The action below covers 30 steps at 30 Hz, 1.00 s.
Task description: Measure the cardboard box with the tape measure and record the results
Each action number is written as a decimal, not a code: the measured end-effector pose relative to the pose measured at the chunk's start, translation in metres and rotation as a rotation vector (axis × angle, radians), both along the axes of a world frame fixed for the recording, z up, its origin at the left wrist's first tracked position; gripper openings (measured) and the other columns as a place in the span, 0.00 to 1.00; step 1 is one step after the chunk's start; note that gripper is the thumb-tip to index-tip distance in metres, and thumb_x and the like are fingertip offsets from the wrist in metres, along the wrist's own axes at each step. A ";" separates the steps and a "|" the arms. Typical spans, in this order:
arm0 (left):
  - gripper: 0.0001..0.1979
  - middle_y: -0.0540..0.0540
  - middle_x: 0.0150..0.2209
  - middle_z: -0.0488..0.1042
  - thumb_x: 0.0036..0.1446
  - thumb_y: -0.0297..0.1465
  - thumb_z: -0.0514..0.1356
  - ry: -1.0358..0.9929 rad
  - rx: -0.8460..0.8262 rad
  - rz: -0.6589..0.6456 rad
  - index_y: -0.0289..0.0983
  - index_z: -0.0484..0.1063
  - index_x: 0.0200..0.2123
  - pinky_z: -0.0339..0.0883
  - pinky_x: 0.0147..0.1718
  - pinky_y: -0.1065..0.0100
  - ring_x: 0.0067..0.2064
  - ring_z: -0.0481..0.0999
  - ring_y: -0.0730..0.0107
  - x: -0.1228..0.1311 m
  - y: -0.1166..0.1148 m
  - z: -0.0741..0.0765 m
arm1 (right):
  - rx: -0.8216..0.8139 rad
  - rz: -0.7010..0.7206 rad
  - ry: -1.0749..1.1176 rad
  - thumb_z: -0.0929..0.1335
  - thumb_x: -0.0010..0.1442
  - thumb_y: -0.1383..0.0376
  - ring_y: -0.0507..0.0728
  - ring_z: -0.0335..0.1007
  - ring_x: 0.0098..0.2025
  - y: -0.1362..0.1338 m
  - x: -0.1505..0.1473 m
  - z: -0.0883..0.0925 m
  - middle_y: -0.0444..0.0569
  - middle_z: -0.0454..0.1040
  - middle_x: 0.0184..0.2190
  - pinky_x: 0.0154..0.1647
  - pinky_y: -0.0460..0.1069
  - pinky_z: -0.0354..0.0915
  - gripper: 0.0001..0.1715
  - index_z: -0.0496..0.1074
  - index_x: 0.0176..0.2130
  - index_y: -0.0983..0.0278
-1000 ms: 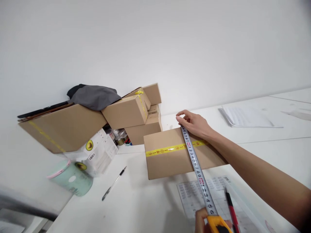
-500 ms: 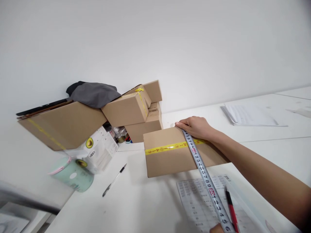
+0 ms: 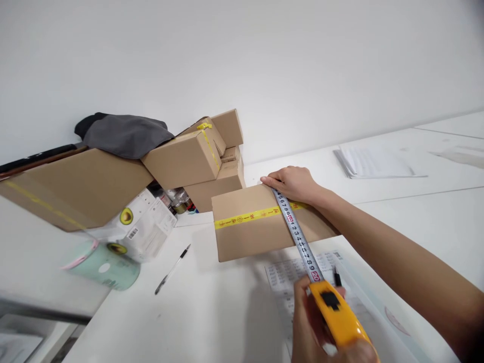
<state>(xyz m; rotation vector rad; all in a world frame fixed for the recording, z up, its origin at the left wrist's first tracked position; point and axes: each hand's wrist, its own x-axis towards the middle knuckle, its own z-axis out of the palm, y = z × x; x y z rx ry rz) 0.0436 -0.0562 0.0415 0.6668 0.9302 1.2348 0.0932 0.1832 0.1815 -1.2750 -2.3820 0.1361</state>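
Observation:
A taped cardboard box (image 3: 245, 237) lies on the white table, a yellow strip of tape (image 3: 245, 218) running along its top. My right hand (image 3: 297, 182) is closed over the end of a metal tape measure blade (image 3: 298, 237) at the box's far edge. The blade crosses the box top and slants toward me. In the lower part of the view, my left hand (image 3: 302, 322) grips the yellow tape measure case (image 3: 338, 317). The blade's red 20 mark shows just outside the case. A printed sheet (image 3: 282, 282) lies under the left hand, with a pen's black tip (image 3: 337, 276) showing beside the case.
Stacked cardboard boxes (image 3: 181, 161) stand against the wall, with a grey cloth (image 3: 128, 136) on top. Left of the measured box are a white avocado-print carton (image 3: 141, 227), a mint-green container (image 3: 109, 269) and a pen (image 3: 172, 269). Papers (image 3: 374, 162) lie at the back right.
The tape measure case and my left hand have come up into view, nearer the box, with less blade showing. My right hand stays at the box's far edge. The whole view has shifted slightly.

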 end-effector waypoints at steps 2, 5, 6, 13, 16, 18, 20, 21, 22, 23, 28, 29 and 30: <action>0.48 0.39 0.57 0.71 0.38 0.46 0.77 0.039 0.064 0.033 0.43 0.61 0.60 0.76 0.34 0.66 0.36 0.79 0.66 -0.002 0.013 0.012 | 0.004 -0.010 0.006 0.55 0.69 0.47 0.57 0.67 0.31 -0.002 0.000 0.000 0.48 0.77 0.30 0.30 0.50 0.47 0.31 0.71 0.28 0.60; 0.41 0.40 0.54 0.72 0.42 0.47 0.75 0.070 0.145 0.032 0.41 0.64 0.57 0.75 0.36 0.67 0.36 0.78 0.68 -0.005 0.026 0.029 | 0.009 -0.026 0.006 0.55 0.69 0.47 0.57 0.68 0.32 -0.007 0.001 0.000 0.49 0.77 0.29 0.30 0.50 0.46 0.31 0.71 0.27 0.61; 0.39 0.41 0.53 0.72 0.44 0.48 0.74 0.076 0.158 0.028 0.41 0.64 0.56 0.75 0.36 0.67 0.36 0.78 0.68 -0.005 0.028 0.032 | 0.013 -0.029 0.005 0.55 0.69 0.47 0.57 0.68 0.31 -0.009 0.002 0.000 0.49 0.77 0.29 0.30 0.50 0.46 0.31 0.72 0.27 0.61; 0.36 0.42 0.50 0.73 0.43 0.43 0.75 0.158 0.158 0.037 0.42 0.65 0.54 0.76 0.43 0.60 0.41 0.78 0.61 -0.003 0.029 0.023 | 0.043 -0.027 0.010 0.55 0.70 0.47 0.57 0.68 0.30 -0.018 0.005 -0.001 0.50 0.77 0.28 0.30 0.50 0.45 0.33 0.71 0.26 0.61; 0.37 0.42 0.51 0.73 0.43 0.42 0.75 0.158 0.139 0.024 0.41 0.65 0.54 0.76 0.39 0.62 0.40 0.78 0.62 -0.003 0.029 0.015 | 0.052 -0.034 0.011 0.55 0.70 0.47 0.57 0.67 0.30 -0.020 0.006 -0.002 0.49 0.76 0.27 0.30 0.50 0.45 0.33 0.70 0.25 0.61; 0.36 0.42 0.51 0.73 0.44 0.43 0.74 0.135 0.141 0.031 0.42 0.64 0.54 0.76 0.35 0.64 0.38 0.78 0.64 -0.003 0.029 0.014 | 0.054 -0.039 0.011 0.55 0.70 0.47 0.57 0.68 0.30 -0.020 0.006 -0.002 0.49 0.76 0.27 0.30 0.50 0.45 0.33 0.71 0.25 0.61; 0.35 0.42 0.52 0.72 0.45 0.44 0.74 0.117 0.146 0.038 0.42 0.64 0.53 0.75 0.34 0.66 0.38 0.78 0.65 -0.002 0.029 0.017 | 0.055 -0.041 0.012 0.55 0.70 0.47 0.57 0.68 0.31 -0.020 0.006 -0.001 0.50 0.77 0.28 0.30 0.50 0.45 0.33 0.72 0.27 0.61; 0.34 0.42 0.52 0.72 0.46 0.44 0.73 0.113 0.152 0.040 0.42 0.63 0.53 0.75 0.35 0.66 0.39 0.78 0.65 -0.001 0.029 0.020 | 0.052 -0.044 0.012 0.56 0.70 0.47 0.57 0.69 0.32 -0.020 0.006 -0.001 0.50 0.77 0.28 0.30 0.50 0.45 0.32 0.73 0.27 0.61; 0.34 0.42 0.52 0.72 0.47 0.43 0.73 0.111 0.157 0.043 0.42 0.63 0.53 0.75 0.36 0.65 0.39 0.78 0.65 -0.001 0.029 0.023 | 0.048 -0.045 0.013 0.56 0.70 0.47 0.58 0.69 0.32 -0.020 0.006 -0.001 0.50 0.77 0.28 0.30 0.50 0.45 0.32 0.74 0.28 0.61; 0.33 0.43 0.51 0.72 0.47 0.43 0.73 0.114 0.162 0.045 0.42 0.63 0.52 0.75 0.36 0.65 0.38 0.78 0.66 -0.001 0.029 0.025 | 0.044 -0.048 0.016 0.56 0.70 0.46 0.58 0.69 0.33 -0.021 0.006 -0.001 0.50 0.77 0.29 0.31 0.50 0.45 0.33 0.76 0.30 0.61; 0.36 0.41 0.51 0.72 0.46 0.39 0.74 0.171 0.188 0.054 0.42 0.61 0.55 0.73 0.33 0.66 0.37 0.78 0.66 -0.016 0.011 0.021 | 0.088 -0.090 0.072 0.49 0.71 0.44 0.59 0.71 0.35 -0.026 0.008 -0.010 0.50 0.76 0.28 0.34 0.51 0.50 0.41 0.80 0.36 0.61; 0.37 0.41 0.52 0.72 0.45 0.37 0.74 0.192 0.194 0.053 0.43 0.60 0.56 0.74 0.33 0.66 0.39 0.78 0.64 -0.021 0.004 0.015 | 0.105 -0.105 0.080 0.47 0.72 0.44 0.60 0.71 0.35 -0.028 0.008 -0.013 0.51 0.75 0.28 0.36 0.52 0.51 0.44 0.80 0.37 0.61; 0.39 0.41 0.53 0.71 0.45 0.35 0.74 0.216 0.194 0.045 0.43 0.59 0.57 0.75 0.35 0.64 0.42 0.78 0.61 -0.027 -0.006 0.008 | 0.119 -0.116 0.084 0.46 0.72 0.44 0.61 0.72 0.37 -0.030 0.008 -0.016 0.51 0.75 0.28 0.37 0.52 0.52 0.45 0.80 0.38 0.62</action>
